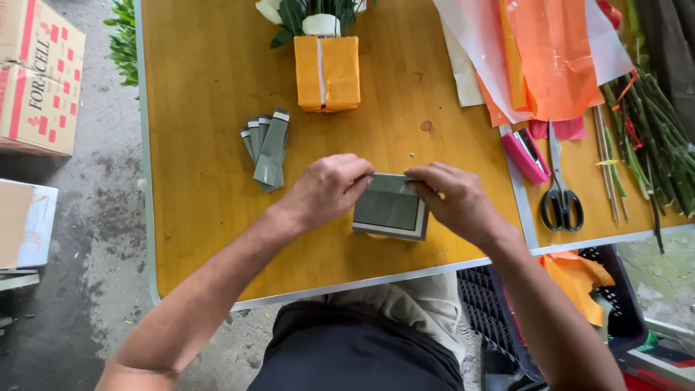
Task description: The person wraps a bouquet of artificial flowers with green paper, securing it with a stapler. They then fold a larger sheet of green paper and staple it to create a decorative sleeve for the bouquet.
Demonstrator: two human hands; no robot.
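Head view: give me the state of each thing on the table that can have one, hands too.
Green block: flat on the table, pinched at its top edge by both hands.
Left hand: fingers closed on the block's edge.
Right hand: fingers closed on the same edge.
Green strips: stacked, fanned, untouched.
Orange wrapped package: closed, taped, upright.
Scissors: shut, lying flat.
Pink stapler: closed.
Orange sheets: loose, overlapping.
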